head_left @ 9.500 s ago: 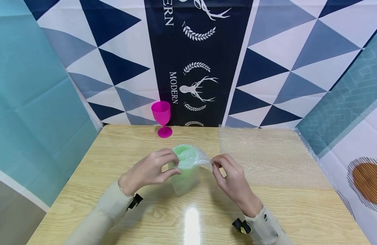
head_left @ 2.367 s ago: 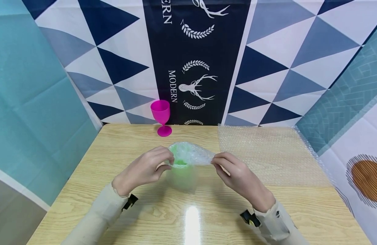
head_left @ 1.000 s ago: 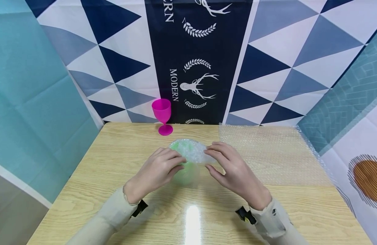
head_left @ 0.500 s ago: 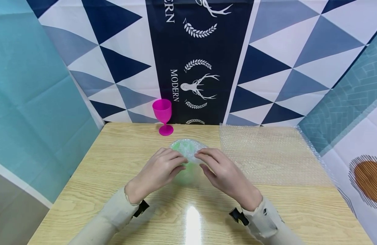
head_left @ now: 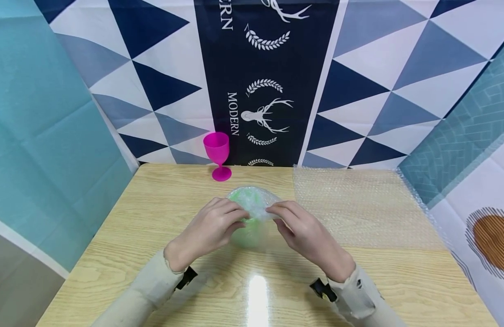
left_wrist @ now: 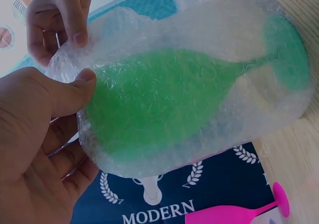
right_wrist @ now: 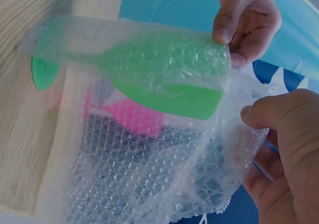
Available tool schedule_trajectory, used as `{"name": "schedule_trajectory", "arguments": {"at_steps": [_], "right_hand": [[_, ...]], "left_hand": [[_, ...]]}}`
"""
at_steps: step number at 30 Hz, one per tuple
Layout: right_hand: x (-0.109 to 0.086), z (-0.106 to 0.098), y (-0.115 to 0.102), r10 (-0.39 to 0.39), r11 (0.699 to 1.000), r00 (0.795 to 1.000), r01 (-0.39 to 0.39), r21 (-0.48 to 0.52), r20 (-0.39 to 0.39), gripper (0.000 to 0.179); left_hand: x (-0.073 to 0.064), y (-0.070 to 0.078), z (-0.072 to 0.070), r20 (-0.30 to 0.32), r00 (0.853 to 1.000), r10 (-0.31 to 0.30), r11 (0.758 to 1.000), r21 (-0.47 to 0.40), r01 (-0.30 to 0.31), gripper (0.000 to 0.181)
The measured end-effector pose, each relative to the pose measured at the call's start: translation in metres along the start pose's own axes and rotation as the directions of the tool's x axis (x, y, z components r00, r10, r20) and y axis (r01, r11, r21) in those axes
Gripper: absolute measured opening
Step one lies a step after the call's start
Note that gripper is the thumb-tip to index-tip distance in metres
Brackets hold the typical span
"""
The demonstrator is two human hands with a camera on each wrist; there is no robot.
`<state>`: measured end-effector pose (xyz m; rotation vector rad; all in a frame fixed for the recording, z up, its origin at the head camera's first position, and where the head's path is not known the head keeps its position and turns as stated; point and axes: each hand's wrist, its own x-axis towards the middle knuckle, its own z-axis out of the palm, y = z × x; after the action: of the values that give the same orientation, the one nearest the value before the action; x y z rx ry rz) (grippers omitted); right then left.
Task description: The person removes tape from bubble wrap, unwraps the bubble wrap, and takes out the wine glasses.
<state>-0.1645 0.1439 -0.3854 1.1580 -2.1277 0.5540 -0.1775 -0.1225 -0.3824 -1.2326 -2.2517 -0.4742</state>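
Observation:
A green goblet point(head_left: 247, 234), mouth up at mid-table, is wrapped in clear bubble wrap point(head_left: 257, 200). In the left wrist view its green bowl point(left_wrist: 164, 99), stem and foot show through the layers. My left hand point(head_left: 208, 227) pinches the wrapped rim, thumb on the near side and fingers behind. My right hand point(head_left: 313, 238) pinches the loose edge of the bubble wrap, just right of the rim. The right wrist view shows this loose flap point(right_wrist: 164, 174) hanging out from the goblet, with my right thumb and fingers point(right_wrist: 289, 129) at its edge.
A pink goblet point(head_left: 217, 147) stands upright at the back of the table, by the patterned cloth backdrop point(head_left: 260, 91). A flat sheet of bubble wrap point(head_left: 366, 209) lies on the table at the back right.
My right hand drew the flap out to the right, loosened its fingers, moved in towards the rim, and now pinches the edge slightly further right. My left hand stays at the rim.

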Motion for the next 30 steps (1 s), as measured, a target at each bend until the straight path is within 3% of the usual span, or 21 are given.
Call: {"name": "schedule_trajectory", "arguments": {"at_steps": [30], "right_hand": [[-0.012, -0.006, 0.011, 0.075, 0.997, 0.997, -0.074, 0.024, -0.009, 0.023]], "left_hand": [[-0.007, -0.011, -0.006, 0.019, 1.0, -0.014, 0.998, -0.063, 0.015, 0.016]]}}
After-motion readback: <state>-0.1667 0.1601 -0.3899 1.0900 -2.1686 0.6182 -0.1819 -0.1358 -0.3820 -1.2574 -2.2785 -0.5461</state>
